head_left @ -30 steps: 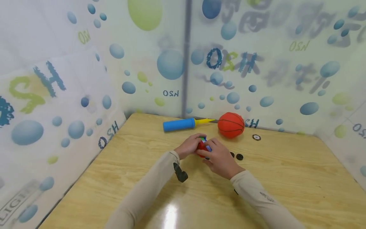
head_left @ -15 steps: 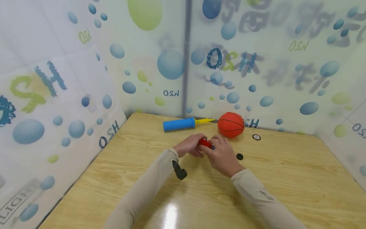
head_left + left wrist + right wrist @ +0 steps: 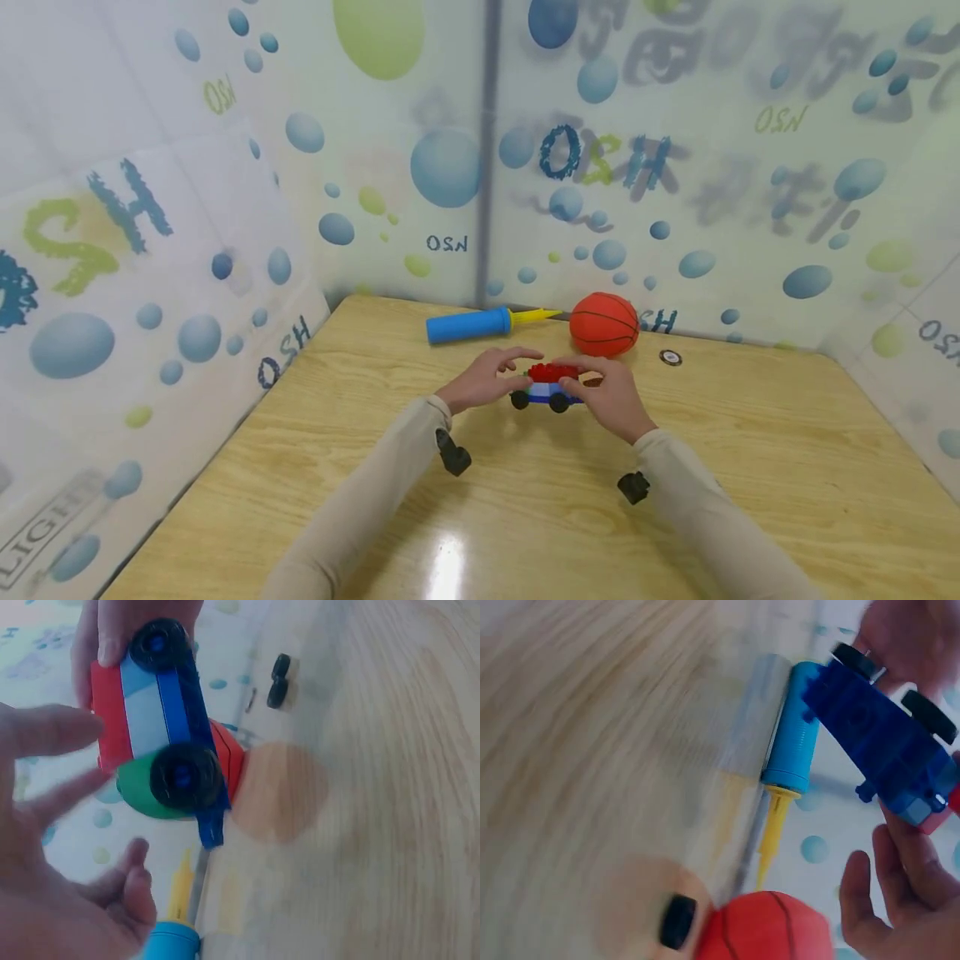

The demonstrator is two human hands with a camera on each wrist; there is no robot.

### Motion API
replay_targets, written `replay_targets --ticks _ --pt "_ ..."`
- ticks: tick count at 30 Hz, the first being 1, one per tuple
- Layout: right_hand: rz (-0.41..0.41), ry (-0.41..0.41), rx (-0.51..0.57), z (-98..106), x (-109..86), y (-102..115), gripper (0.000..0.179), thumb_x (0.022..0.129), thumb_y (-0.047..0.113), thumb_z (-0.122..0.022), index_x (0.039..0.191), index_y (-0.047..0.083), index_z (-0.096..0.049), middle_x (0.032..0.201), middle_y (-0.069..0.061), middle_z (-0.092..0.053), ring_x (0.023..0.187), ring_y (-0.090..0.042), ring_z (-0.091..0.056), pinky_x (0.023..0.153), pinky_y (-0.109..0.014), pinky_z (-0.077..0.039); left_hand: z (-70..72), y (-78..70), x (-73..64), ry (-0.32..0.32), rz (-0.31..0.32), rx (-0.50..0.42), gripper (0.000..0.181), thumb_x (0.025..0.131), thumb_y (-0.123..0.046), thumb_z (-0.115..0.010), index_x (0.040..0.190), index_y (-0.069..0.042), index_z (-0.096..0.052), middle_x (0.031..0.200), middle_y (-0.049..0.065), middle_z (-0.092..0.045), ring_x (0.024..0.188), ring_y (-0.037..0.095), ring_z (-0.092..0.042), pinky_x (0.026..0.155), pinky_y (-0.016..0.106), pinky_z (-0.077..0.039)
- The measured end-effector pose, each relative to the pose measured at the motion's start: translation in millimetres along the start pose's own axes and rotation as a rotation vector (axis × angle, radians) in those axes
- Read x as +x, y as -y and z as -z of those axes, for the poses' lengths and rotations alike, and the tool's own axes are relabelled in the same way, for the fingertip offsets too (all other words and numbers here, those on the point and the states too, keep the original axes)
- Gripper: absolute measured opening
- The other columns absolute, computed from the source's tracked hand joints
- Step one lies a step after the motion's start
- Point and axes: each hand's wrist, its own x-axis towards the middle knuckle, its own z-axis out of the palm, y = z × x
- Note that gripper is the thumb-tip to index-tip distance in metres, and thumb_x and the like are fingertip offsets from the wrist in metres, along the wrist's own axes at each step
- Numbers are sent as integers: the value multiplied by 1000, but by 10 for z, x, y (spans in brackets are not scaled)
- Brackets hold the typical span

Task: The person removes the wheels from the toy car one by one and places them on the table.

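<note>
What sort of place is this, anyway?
Perhaps a small booth for tabletop activities: bubble-printed walls stand close behind and beside a wooden table, and a toy car and red ball are in view.

A red-and-blue toy car [image 3: 543,390] blocks the gap between left hand [image 3: 486,379] and right hand [image 3: 615,397]; behind, a black-seamed red ball [image 3: 603,323] obstructs; the wooden tabletop [image 3: 787,450] allows passage along its right edge.

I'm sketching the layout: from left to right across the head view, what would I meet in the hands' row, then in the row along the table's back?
Hands' row: left hand → toy car → right hand.
Back row: blue pump → red ball → round chip.
</note>
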Motion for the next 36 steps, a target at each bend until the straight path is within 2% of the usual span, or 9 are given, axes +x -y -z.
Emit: replay_targets --ticks 3,7,12,16,19,23,26,32,36 --pt "-137 61 126 58 14 -49 32 98 19 -65 129 13 -68 129 -14 -66 117 -33 -57 88 -44 -55 -15 28 -12 11 -92 -66 47 101 -29 -59 146 -36 -49 155 -1 -45 137 28 -48 111 53 -43" --pt "-279 118 257 103 25 -101 39 99 25 -62 136 14 -63 139 -15 -60 119 -30 -58 87 -34 -51 -53 50 -6 38 -167 -156 50 101 -28 -60 148 -39 -46 158 -5 -41 142 28 -45 113 54 -42" --pt "-350 170 402 110 31 -182 42 101 24 -58 142 11 -57 144 -14 -57 117 -21 -60 96 -32 -53 -89 57 29 66 -184 -179 41 101 -23 -59 141 -30 -57 150 -4 -53 136 26 -50 112 50 -44" --pt "-353 190 464 118 34 -199 43 102 24 -56 143 10 -56 142 -10 -57 116 -18 -59 99 -35 -53 -84 41 30 105 -169 -162 36 100 -24 -61 136 -29 -62 142 -6 -60 127 17 -53 107 42 -46" --pt "-336 204 484 128 33 -189 45 102 26 -57 144 10 -55 139 -7 -59 115 -19 -59 98 -34 -52 -78 34 27 132 -161 -197 36 101 -25 -61 136 -28 -62 135 -1 -62 115 23 -60 98 37 -51" --pt "-303 232 496 136 27 -163 47 102 27 -58 144 8 -53 138 -6 -60 115 -18 -61 101 -36 -52 -60 28 34 184 -139 -309 34 101 -22 -60 135 -24 -61 129 7 -61 100 35 -70 87 34 -58" --pt "-280 254 487 139 23 -152 47 102 26 -58 144 6 -53 139 -8 -61 117 -18 -63 106 -42 -50 -45 24 45 233 -136 -359 32 102 -19 -58 133 -22 -62 131 9 -60 99 35 -73 87 34 -59" --pt "-259 301 389 168 7 -146 47 100 29 -61 143 11 -56 143 -13 -60 121 -25 -62 109 -52 -46 -57 28 80 338 -148 -361 32 101 -11 -53 131 -18 -63 132 9 -61 95 30 -76 92 35 -57" --pt "-256 303 357 174 -12 -166 48 100 31 -61 145 13 -54 144 -15 -59 124 -28 -62 107 -52 -48 -87 31 84 359 -151 -399 32 102 -10 -53 132 -15 -62 132 11 -62 96 33 -76 90 40 -59"
